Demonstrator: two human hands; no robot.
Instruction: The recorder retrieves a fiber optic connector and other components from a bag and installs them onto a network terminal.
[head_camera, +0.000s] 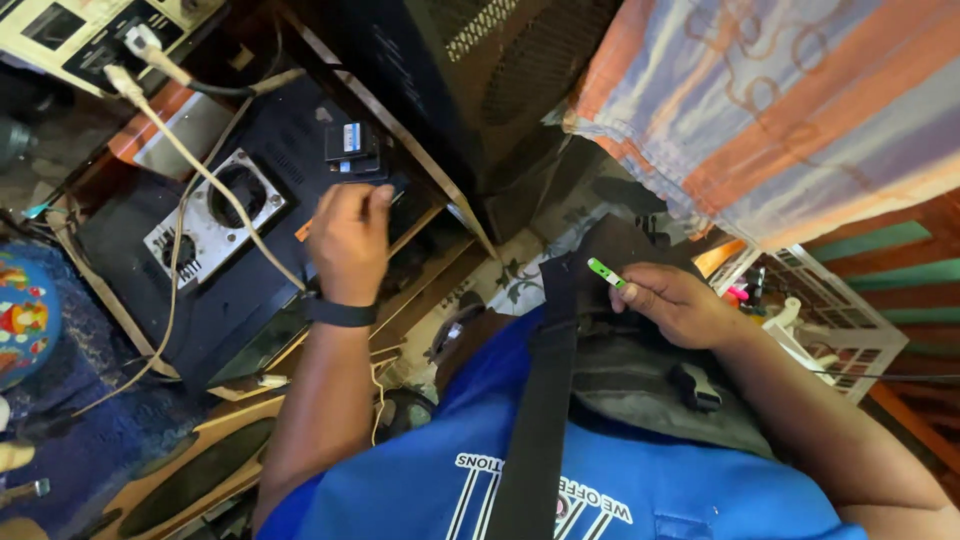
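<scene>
We see a small green tool (605, 272) pinched in our right hand (675, 303) over a dark bag (620, 360) on our lap. Our left hand (348, 240), fingers curled together, touches one black electronic chassis (250, 250) with two round openings, on a cluttered wooden bench (420, 285). One white basket (830, 320) sits right, contents unclear.

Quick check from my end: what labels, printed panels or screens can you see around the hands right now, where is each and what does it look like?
Small dark block with a blue-and-white label, just above the left hand.
Silver printed plate with two round openings, on the black unit left of that hand.
Cream printed panel with dark windows, top left corner.
</scene>
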